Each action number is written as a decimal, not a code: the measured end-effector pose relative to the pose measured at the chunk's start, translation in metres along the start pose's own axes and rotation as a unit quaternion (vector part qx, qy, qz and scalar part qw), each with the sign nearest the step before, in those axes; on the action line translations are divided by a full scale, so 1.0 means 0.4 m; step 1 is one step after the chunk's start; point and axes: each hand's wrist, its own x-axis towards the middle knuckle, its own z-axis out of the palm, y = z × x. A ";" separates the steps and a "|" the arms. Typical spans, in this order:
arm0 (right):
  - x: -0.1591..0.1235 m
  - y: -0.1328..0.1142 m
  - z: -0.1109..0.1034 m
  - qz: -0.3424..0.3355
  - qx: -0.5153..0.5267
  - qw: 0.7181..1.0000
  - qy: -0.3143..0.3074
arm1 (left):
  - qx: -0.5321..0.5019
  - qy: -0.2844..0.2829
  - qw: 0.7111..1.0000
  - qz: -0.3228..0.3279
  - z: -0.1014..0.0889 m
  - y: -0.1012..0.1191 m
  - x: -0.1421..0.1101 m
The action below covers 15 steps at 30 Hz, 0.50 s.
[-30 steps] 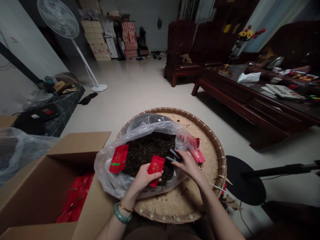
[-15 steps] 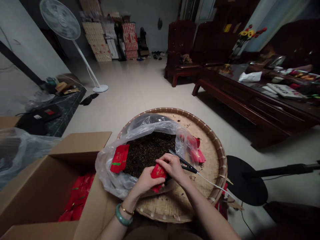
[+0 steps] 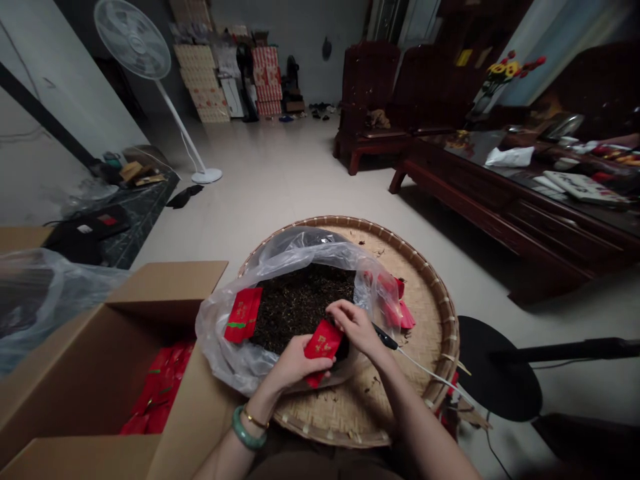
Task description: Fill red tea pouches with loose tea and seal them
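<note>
My left hand is closed around a small red packet with gold lettering, its top tilted up to the right. My right hand has its fingers pinched together at the packet's upper edge; what they hold, if anything, is hidden. Below both hands, a clear plastic bag lies open, full of dark loose tea leaves. Several flat red packets rest on the bag's left side. Partly behind my right wrist lies a black tong-shaped tool with a white cord.
The bag sits on a round woven bamboo tray with scattered leaves and more red packets. To the left stands an open cardboard box containing red packets. A black round stand base is at right. A white fan and dark wooden furniture stand beyond.
My right hand has shifted slightly up and right at the packet's top, leaving more of the packet exposed. The left hand keeps its hold. The whole view has shifted slightly.
</note>
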 end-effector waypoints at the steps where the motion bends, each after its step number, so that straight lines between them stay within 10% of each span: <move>1: 0.001 0.004 -0.010 0.017 0.039 0.999 0.014 | -0.022 0.030 0.999 0.024 -0.009 0.005 -0.008; 3: 0.002 0.011 -0.030 0.052 0.103 0.992 0.044 | -0.091 0.121 0.980 0.128 -0.034 0.025 -0.034; 8: -0.003 0.023 -0.048 0.091 0.175 0.977 0.081 | -0.186 0.274 0.818 0.470 -0.119 0.084 -0.082; 15: -0.013 0.048 -0.029 0.062 0.064 0.993 0.072 | 0.290 0.467 0.794 0.260 -0.302 0.002 -0.014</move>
